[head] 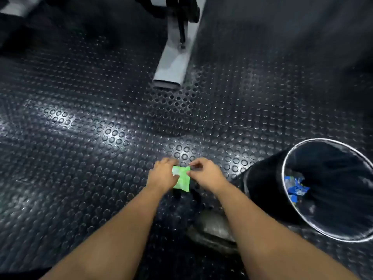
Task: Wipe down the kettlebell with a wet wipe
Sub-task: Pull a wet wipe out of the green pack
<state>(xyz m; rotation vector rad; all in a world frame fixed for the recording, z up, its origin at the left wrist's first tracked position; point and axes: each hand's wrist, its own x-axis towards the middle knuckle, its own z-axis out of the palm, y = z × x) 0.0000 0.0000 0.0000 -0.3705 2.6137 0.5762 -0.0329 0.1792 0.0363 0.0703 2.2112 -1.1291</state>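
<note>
Nearest, under our right forearm: dull mass, probably the kettlebell [212, 229]. Beyond, left hand [162, 174] grips the green wipe packet [182, 181]; right hand [205, 172] pinches its top corner — risk: a hard tear drops the wipe onto the floor [101, 138].

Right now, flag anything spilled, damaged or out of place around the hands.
Nothing stands out. The left hand and right hand hold a green wipe packet over the studded rubber floor. The lined waste bin holds blue wrappers inside; no litter shows on the floor.
</note>
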